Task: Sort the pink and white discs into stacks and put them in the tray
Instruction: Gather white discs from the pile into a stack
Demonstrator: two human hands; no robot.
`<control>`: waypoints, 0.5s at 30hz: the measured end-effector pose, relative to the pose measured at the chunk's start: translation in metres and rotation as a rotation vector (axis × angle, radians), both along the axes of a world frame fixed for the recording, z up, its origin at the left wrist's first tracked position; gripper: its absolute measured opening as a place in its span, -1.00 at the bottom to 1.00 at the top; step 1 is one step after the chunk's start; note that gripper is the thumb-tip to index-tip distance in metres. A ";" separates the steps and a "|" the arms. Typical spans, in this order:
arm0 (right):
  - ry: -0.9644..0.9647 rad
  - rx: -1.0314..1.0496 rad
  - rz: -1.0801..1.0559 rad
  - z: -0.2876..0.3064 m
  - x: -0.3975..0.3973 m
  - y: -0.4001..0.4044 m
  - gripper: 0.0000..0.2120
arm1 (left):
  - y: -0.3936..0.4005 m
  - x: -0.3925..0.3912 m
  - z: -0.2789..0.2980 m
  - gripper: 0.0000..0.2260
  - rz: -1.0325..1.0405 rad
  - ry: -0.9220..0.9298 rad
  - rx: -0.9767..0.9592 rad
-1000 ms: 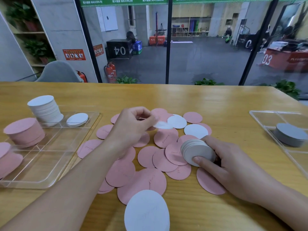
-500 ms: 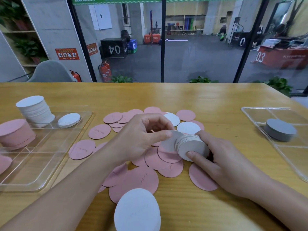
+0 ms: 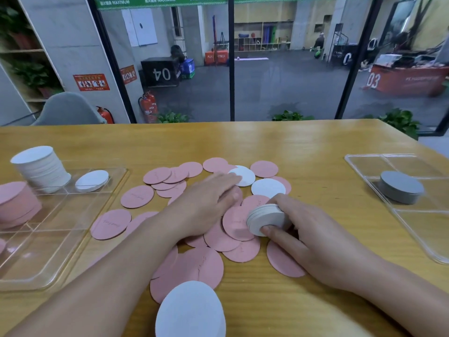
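A small stack of white discs (image 3: 267, 218) was gripped on edge by the right hand (image 3: 313, 242) above the scattered pink discs (image 3: 233, 224). The left hand (image 3: 206, 203), fingers flat, was laid toward a loose white disc (image 3: 244, 175); white-gathering seemed underway, and that disc would next need pinching up.

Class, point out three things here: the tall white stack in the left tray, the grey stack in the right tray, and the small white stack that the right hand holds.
tall white stack (image 3: 41, 170), head view, its side.
grey stack (image 3: 401, 183), head view, top face.
small white stack (image 3: 266, 218), head view, front edge.
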State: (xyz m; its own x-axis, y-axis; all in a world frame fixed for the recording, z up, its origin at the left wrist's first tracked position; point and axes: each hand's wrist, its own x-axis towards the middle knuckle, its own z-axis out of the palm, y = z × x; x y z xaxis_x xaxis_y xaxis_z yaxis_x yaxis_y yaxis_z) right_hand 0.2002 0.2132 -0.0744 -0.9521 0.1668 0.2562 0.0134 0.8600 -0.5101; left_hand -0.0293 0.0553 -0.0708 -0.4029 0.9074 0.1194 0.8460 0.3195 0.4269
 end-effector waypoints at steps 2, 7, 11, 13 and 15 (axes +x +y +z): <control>-0.008 -0.003 0.003 0.001 0.000 0.000 -0.73 | -0.004 -0.003 -0.003 -0.68 0.023 0.061 -0.044; -0.012 -0.010 0.002 0.001 0.001 0.001 -0.78 | -0.015 -0.011 -0.002 -0.63 0.212 0.149 0.061; -0.010 0.001 0.005 0.001 0.000 0.002 -0.76 | -0.023 -0.007 0.003 -0.79 0.253 0.089 0.134; -0.009 -0.003 0.000 0.001 0.000 0.002 -0.75 | -0.024 -0.008 0.004 -0.84 0.258 0.041 0.179; -0.011 -0.007 -0.001 0.001 0.000 0.002 -0.77 | -0.024 -0.012 0.004 -0.96 0.283 0.009 0.216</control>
State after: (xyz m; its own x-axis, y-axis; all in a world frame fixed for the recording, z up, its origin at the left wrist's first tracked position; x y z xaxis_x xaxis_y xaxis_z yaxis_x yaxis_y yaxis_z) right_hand 0.1997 0.2151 -0.0735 -0.9546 0.1700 0.2448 0.0200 0.8562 -0.5163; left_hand -0.0409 0.0316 -0.0668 -0.6331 0.7130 0.3014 0.7408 0.4450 0.5031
